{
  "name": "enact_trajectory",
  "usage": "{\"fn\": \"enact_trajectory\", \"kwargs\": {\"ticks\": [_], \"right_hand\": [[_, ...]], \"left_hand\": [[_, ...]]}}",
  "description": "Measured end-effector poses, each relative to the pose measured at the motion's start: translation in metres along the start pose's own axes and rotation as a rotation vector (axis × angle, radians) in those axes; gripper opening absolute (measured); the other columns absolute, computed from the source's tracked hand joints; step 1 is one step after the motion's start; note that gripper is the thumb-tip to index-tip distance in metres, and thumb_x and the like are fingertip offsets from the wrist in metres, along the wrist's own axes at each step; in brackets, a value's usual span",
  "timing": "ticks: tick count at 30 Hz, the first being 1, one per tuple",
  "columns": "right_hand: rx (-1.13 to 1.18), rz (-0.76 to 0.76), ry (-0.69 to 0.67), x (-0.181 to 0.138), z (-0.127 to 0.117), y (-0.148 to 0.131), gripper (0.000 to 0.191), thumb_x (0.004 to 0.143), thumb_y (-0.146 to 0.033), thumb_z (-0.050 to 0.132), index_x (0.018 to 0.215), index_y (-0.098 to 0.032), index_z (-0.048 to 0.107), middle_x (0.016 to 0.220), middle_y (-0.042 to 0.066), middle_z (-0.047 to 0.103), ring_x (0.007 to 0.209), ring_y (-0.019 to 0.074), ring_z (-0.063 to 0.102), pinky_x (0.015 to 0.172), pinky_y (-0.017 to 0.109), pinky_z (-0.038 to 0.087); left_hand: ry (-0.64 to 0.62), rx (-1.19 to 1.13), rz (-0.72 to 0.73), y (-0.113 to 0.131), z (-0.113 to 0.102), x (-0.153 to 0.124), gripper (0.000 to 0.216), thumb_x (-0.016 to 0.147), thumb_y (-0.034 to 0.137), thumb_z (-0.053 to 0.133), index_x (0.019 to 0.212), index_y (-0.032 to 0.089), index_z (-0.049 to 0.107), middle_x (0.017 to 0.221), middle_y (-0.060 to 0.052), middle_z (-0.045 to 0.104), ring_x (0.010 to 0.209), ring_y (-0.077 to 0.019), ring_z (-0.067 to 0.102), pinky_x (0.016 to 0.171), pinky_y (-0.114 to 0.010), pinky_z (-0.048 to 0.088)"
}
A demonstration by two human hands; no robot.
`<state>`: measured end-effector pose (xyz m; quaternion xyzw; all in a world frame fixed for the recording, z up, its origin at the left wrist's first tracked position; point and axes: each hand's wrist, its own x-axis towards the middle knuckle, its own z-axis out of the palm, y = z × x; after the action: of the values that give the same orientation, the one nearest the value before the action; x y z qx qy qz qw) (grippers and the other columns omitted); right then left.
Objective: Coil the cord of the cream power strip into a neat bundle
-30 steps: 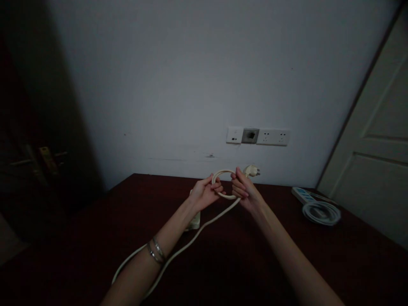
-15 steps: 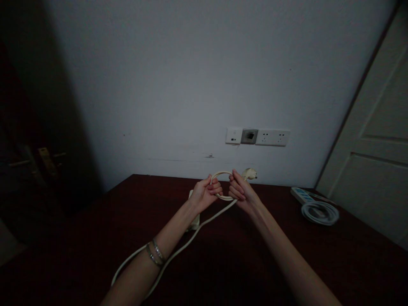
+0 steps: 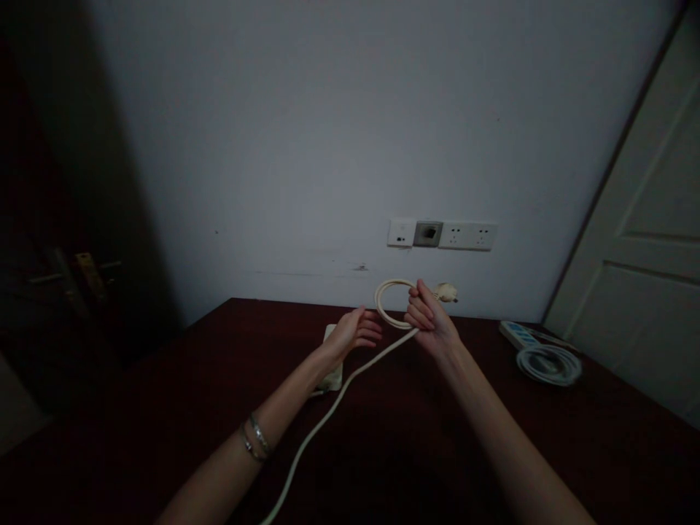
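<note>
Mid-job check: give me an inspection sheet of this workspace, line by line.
Surface: dark red-brown table, dimly lit.
Job's things: cream cable with a small loop at its plug end; plug sticks out past the right hand; cream power strip lies beneath the left wrist.
Clutter: second power strip with coiled white cable, far right.
Grippers: right hand shut on the loop; left hand open beside the loop.
Cables: cream cable runs from the right hand toward the near edge.
Surroundings: wall sockets; white door right; dark door left.
</note>
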<state>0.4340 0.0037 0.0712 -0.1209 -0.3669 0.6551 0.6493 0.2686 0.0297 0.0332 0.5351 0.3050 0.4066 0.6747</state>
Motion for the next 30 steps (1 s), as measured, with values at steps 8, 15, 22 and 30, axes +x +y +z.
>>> {"fn": "enact_trajectory", "kwargs": {"ticks": [8,15,22,30], "right_hand": [[0.063,-0.099,-0.012,-0.005,-0.003,-0.03,0.029,0.087,-0.032,0.049,0.064,-0.015,0.049,0.03,-0.012,0.031,0.021,-0.0005,0.022,0.024,0.012,0.017],[0.015,-0.198,0.022,-0.018,-0.002,-0.06,0.03,0.09,-0.03,0.043,0.063,-0.016,0.049,0.032,-0.011,0.028,0.022,-0.0001,0.019,0.025,0.011,0.02],[-0.1,-0.194,0.048,-0.019,-0.001,-0.061,0.03,0.088,-0.032,0.045,0.062,-0.017,0.049,0.031,-0.012,0.025,0.023,0.0011,0.014,0.025,0.013,0.018],[-0.198,-0.139,0.04,-0.008,0.001,-0.031,0.026,0.08,-0.036,0.058,0.064,-0.016,0.052,0.028,-0.012,0.028,0.021,0.0007,0.015,0.025,0.012,0.015]], "left_hand": [[-0.437,0.297,-0.319,-0.04,-0.006,-0.053,0.033,0.07,0.034,0.065,0.095,0.014,0.057,0.074,-0.004,0.064,0.056,-0.0105,0.058,0.059,-0.025,0.042],[-0.32,0.065,-0.53,-0.022,-0.041,-0.065,0.032,0.079,0.036,0.053,0.057,0.016,0.043,0.042,0.006,0.038,0.033,-0.0045,0.033,0.034,-0.017,0.029],[-0.221,-0.453,-0.192,0.048,-0.045,-0.055,0.023,0.089,0.018,0.033,0.073,0.012,0.048,0.044,0.008,0.025,0.029,-0.0019,0.016,0.026,-0.012,0.01],[0.077,-0.369,0.195,0.075,-0.005,-0.026,0.017,0.084,0.02,0.035,0.071,0.015,0.045,0.042,0.009,0.027,0.028,-0.0033,0.02,0.029,-0.015,0.015]]}}
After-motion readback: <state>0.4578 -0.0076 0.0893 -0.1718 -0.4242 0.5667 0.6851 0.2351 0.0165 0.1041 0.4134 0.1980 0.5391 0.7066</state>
